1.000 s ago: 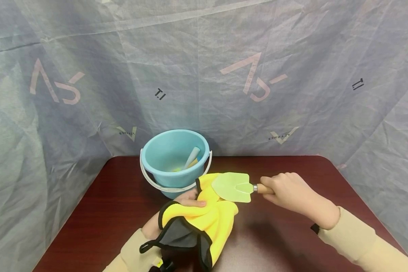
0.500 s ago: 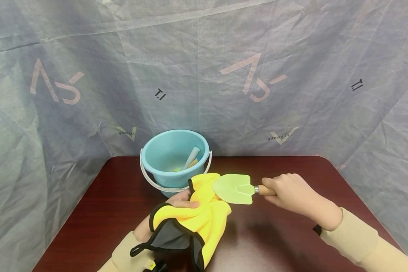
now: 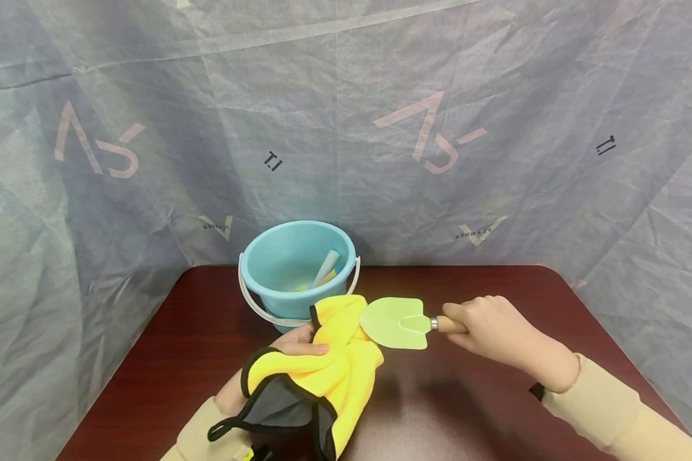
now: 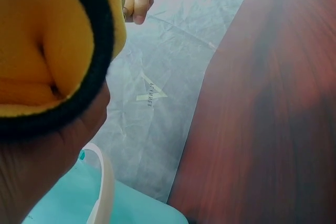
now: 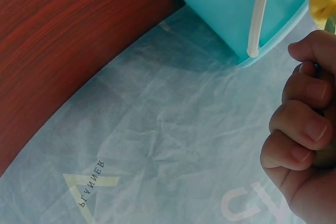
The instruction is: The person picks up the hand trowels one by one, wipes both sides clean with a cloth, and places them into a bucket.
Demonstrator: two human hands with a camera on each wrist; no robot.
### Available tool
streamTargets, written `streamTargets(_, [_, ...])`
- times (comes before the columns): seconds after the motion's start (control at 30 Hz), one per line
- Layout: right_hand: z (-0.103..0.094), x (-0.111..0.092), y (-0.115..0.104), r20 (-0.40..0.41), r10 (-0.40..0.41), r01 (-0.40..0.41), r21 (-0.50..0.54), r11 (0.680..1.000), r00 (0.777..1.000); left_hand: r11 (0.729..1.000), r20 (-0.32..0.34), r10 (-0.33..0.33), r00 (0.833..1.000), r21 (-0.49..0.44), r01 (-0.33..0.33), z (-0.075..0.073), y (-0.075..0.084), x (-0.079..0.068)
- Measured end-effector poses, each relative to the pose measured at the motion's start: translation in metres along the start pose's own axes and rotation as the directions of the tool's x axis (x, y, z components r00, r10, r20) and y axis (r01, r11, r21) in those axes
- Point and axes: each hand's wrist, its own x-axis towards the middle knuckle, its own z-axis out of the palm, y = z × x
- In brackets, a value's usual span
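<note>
In the head view my right hand (image 3: 490,326) grips the wooden handle of a pale green garden trowel (image 3: 395,323), whose blade points left. My left hand (image 3: 296,340) holds a yellow cloth (image 3: 334,365) with a grey back and black edging, thumb on top of it. The blade's tip overlaps the cloth's right side. A corner with a black loop hangs toward the front over the left wrist. Seen from the left wrist, the cloth (image 4: 31,40) bunches above the hand. In the right wrist view curled fingers (image 5: 299,124) wrap the handle.
Just behind the left hand a light blue bucket (image 3: 271,301) with a white handle stands on the dark red table (image 3: 438,282). Inside it lean a pale blue item (image 3: 325,267) and something yellow. A grey fabric backdrop (image 3: 346,128) surrounds the table.
The left hand and the cloth have moved left, drawing the cloth across the trowel's tip. The right hand and trowel have stayed nearly in place. The bucket has not moved.
</note>
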Motion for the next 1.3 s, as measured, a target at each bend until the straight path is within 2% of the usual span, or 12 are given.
streamTargets(0.17, [0.001, -0.002, 0.001, 0.039, 0.018, -0.017, -0.013, 1.0, 0.999, 0.999, 0.007, -0.021, 1.0, -0.036, 0.021, 0.0, 0.001, -0.005])
streamTargets(0.37, [0.003, -0.007, 0.002, 0.064, 0.026, -0.025, -0.022, 0.999, 0.998, 0.999, 0.032, -0.009, 0.999, 0.045, 0.007, -0.005, -0.002, -0.007])
streamTargets(0.43, [0.004, -0.009, 0.002, 0.056, 0.025, -0.024, -0.018, 1.0, 0.998, 0.999, 0.052, -0.005, 0.999, 0.042, 0.003, -0.008, -0.004, -0.009])
streamTargets(0.63, [0.005, -0.013, 0.004, 0.06, 0.032, -0.031, -0.023, 0.999, 0.998, 0.993, 0.139, 0.06, 0.988, 0.091, -0.074, -0.019, -0.006, -0.016])
streamTargets(0.8, [0.005, -0.016, 0.006, 0.082, 0.056, -0.053, -0.031, 0.998, 0.995, 0.991, 0.077, 0.109, 0.991, 0.075, -0.115, -0.02, -0.005, -0.028])
streamTargets(0.87, [0.004, -0.016, 0.006, 0.077, 0.061, -0.058, -0.034, 0.998, 0.995, 0.99, 0.028, 0.131, 0.991, 0.052, -0.132, -0.017, -0.004, -0.036])
streamTargets(1.03, [0.002, -0.015, 0.006, 0.057, 0.062, -0.06, -0.035, 0.998, 0.996, 0.986, -0.023, 0.162, 0.986, 0.046, -0.161, -0.018, 0.005, -0.058])
streamTargets(1.13, [0.0, -0.013, 0.007, 0.043, 0.058, -0.056, -0.031, 0.998, 0.997, 0.981, -0.066, 0.186, 0.98, 0.065, -0.182, -0.02, 0.012, -0.072])
streamTargets(1.3, [-0.002, -0.007, 0.008, 0.019, 0.068, -0.067, -0.029, 0.997, 0.998, 0.963, -0.146, 0.265, 0.953, 0.081, -0.255, -0.022, 0.02, -0.093])
